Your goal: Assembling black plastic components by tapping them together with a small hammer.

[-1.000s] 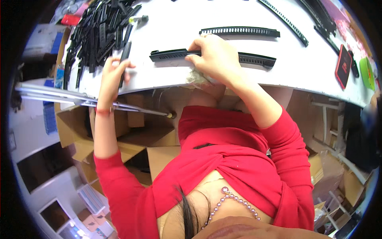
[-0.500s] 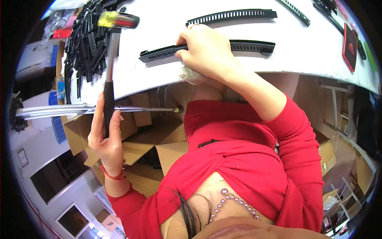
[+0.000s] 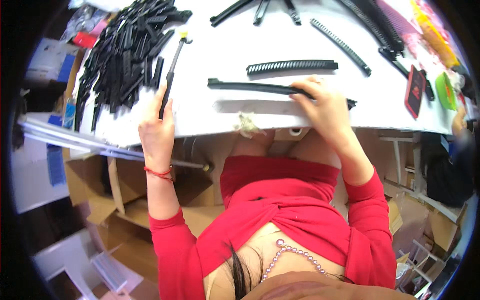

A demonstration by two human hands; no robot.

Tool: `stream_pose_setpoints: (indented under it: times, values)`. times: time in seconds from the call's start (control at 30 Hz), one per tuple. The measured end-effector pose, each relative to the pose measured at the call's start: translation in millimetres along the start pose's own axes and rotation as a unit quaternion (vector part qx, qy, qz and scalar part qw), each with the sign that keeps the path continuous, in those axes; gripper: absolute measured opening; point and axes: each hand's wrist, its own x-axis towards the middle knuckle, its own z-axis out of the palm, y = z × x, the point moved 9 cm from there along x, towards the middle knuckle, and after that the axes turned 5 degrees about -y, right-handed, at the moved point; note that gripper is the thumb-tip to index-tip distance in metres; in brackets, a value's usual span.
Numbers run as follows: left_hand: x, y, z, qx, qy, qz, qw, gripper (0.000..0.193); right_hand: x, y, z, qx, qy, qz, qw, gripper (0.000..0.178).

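Observation:
My left hand [image 3: 157, 124] is closed around the black handle of a hammer [image 3: 175, 59]. Its metal shaft points away from me, and the small yellow-tipped head is beside a pile of black plastic parts [image 3: 117, 65]. My right hand [image 3: 325, 107] grips a long black plastic strip [image 3: 250, 86] near its right end, thumb on the near side. That strip runs left to right, and a shadow shows on the table in front of it. Just beyond lies a second, slotted black strip [image 3: 292, 66], apart from both hands.
Another slotted strip [image 3: 342, 45] lies slantwise at the right. A red-edged phone [image 3: 414, 92] and a green roll-shaped object [image 3: 445, 91] are on the white table [image 3: 200, 117] at far right. A whitish crumpled lump [image 3: 246, 124] sits at its front edge. Cardboard boxes [image 3: 95, 187] stand below.
The hammer has moved from upright near the front edge to over the table, head farther away. My right hand has shifted right along the strip, which now shows a different side.

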Motion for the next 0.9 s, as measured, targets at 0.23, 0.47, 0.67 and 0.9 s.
stream_pose_setpoints:
  times: [0.23, 0.47, 0.67, 0.9]
  values:
    - [19.5, -0.5, 39.2, 0.096, 0.023, 0.018, 0.995, 0.040, 85.5, 166.4, -163.5, -0.238, 0.267, 0.086, 0.930, 0.024]
    - [29.3, 2.4, 41.9, 0.053, 0.018, 0.030, 0.998, 0.043, 166.4, 198.5, -171.4, -0.468, 0.248, -0.066, 0.846, 0.032]
    - [20.4, -15.8, 30.8, -0.042, 0.062, -0.013, 0.997, 0.040, 124.7, 111.9, -60.7, -0.274, 0.050, -0.008, 0.960, 0.033]
    - [73.6, -105.8, 17.5, 0.184, 0.035, -0.149, 0.971, 0.051, 99.4, 132.2, -51.8, -0.193, 0.007, 0.108, 0.975, 0.036]
